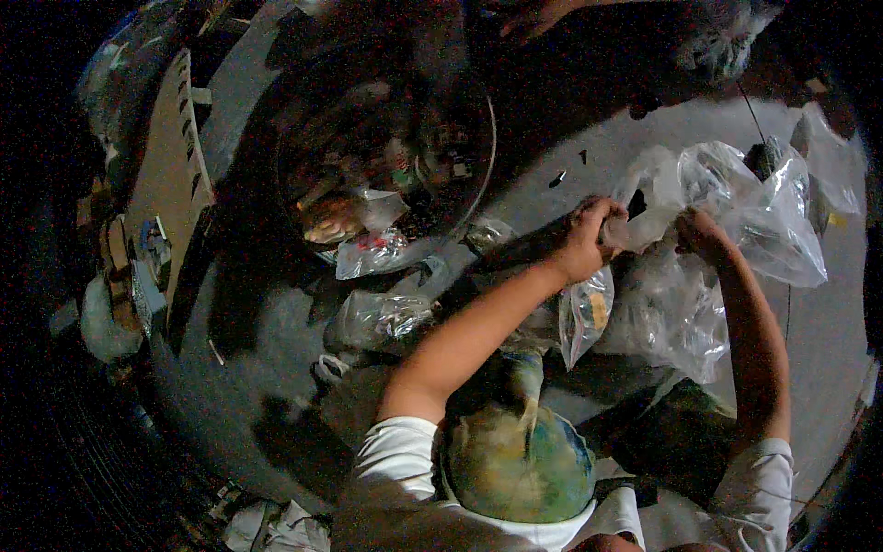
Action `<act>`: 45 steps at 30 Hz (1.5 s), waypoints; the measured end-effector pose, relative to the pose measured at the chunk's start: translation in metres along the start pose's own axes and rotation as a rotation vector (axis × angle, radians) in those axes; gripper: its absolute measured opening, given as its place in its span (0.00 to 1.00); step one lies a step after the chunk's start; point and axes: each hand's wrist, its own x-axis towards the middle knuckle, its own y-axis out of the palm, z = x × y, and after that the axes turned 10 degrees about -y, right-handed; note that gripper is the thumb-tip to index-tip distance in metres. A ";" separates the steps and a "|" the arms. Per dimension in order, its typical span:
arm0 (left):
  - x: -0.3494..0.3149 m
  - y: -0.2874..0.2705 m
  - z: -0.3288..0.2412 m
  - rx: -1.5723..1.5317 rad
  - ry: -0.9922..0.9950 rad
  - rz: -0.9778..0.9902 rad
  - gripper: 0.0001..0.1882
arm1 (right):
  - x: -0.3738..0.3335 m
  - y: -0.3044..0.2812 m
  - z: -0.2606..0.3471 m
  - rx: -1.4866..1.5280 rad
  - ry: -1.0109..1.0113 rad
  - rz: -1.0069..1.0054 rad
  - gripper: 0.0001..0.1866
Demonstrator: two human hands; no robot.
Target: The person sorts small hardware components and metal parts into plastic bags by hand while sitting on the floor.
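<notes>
My left hand [589,241] is closed on the near left edge of a crumpled clear plastic bag [655,216]. On the other side of that bag, my right hand [706,235] pinches the film, its fingertips partly hidden. More clear plastic bags [782,221] bulge up just right of my right hand. Below both hands lies another heap of clear bags [676,313]. A small clear bag with a yellow patch [587,313] hangs or lies just under my left wrist; I cannot tell which.
A wide round container [494,138] with mixed small items stands in shadow ahead left. Clear bags [382,317] lie beside it, one with red contents [371,254]. A tan board [166,175] stands far left. Another person's hand [543,13] shows at the top, near a clear bag [727,46].
</notes>
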 end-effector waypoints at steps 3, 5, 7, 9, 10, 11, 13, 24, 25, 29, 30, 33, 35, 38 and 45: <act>-0.022 0.020 0.014 -0.188 -0.161 -0.034 0.34 | 0.008 -0.017 -0.055 0.006 -0.192 0.002 0.11; -0.030 0.017 0.033 -0.257 -0.135 -0.039 0.42 | 0.013 -0.026 -0.101 0.012 -0.317 0.000 0.10; -0.042 0.011 0.086 0.165 -0.001 -0.268 0.41 | 0.033 -0.018 -0.118 0.027 -0.414 0.022 0.11; -0.034 0.010 0.098 0.382 0.004 -0.148 0.35 | 0.038 -0.019 -0.125 0.049 -0.313 -0.039 0.11; -0.028 0.009 0.103 0.599 0.010 -0.026 0.29 | 0.039 -0.023 -0.128 0.054 -0.278 -0.061 0.12; -0.027 0.002 0.115 0.557 -0.097 0.197 0.18 | 0.042 -0.015 -0.110 0.082 -0.196 -0.038 0.12; -0.026 0.021 0.123 0.505 0.068 0.031 0.18 | 0.042 -0.026 -0.123 0.111 -0.102 -0.048 0.13; 0.041 -0.001 0.098 0.236 -0.189 -0.260 0.18 | -0.081 -0.017 0.003 -0.613 -0.358 -0.139 0.18; 0.043 -0.004 0.096 0.229 -0.213 -0.276 0.19 | -0.085 -0.014 0.004 -0.636 -0.380 -0.160 0.17; 0.050 -0.002 0.084 0.200 -0.209 -0.295 0.19 | -0.096 -0.019 -0.007 -0.747 -0.425 -0.209 0.16; 0.046 -0.006 0.083 0.210 -0.195 -0.271 0.19 | -0.099 -0.014 -0.003 -0.607 -0.320 -0.230 0.15; 0.031 -0.025 0.076 0.224 -0.125 -0.199 0.19 | -0.096 -0.005 0.002 -0.581 -0.339 -0.229 0.13; 0.011 -0.044 0.091 0.271 -0.181 -0.294 0.19 | -0.088 0.004 0.014 -0.531 -0.350 -0.246 0.18; 0.011 -0.040 0.044 -0.292 -0.599 -0.391 0.12 | -0.106 -0.011 0.009 -0.605 -0.417 -0.453 0.14; 0.032 -0.075 -0.083 -1.244 -0.696 -0.023 0.14 | -0.119 -0.014 0.021 -0.500 -0.585 -0.434 0.12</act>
